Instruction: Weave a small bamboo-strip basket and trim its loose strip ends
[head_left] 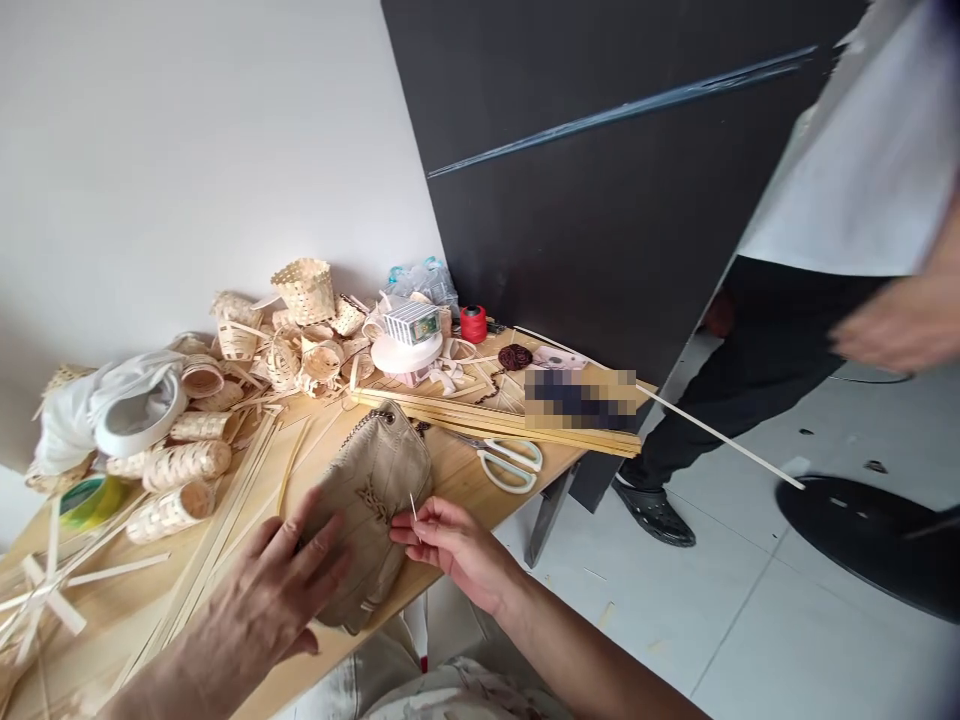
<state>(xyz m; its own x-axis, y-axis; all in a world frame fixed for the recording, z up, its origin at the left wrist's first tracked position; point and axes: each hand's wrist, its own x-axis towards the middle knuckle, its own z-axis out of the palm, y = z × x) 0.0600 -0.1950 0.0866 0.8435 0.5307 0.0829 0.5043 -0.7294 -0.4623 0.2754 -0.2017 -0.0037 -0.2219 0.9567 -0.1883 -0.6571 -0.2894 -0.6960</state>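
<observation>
A beige handbag (360, 560) with a dark chain strap (360, 428) lies tilted on the wooden table in front of me. A gathered knot of beige cord (371, 503) sits on its front panel. My right hand (457, 550) pinches a thin, pale needle (413, 507) upright between thumb and fingers, right beside that knot. Whether thread runs from it is too fine to see. My left hand (277, 580), slightly blurred, has its fingers spread over the bag's left side, palm down. Part of the bag is hidden beneath those fingers.
White-handled scissors (510, 466) lie near the table edge, by bundled wooden strips (525, 425). Woven baskets (304, 290), a tape roll (139, 430), red thread spool (473, 324) and brown yarn ball (515, 357) crowd the back. Another person's dark-trousered leg (697, 370) stands right.
</observation>
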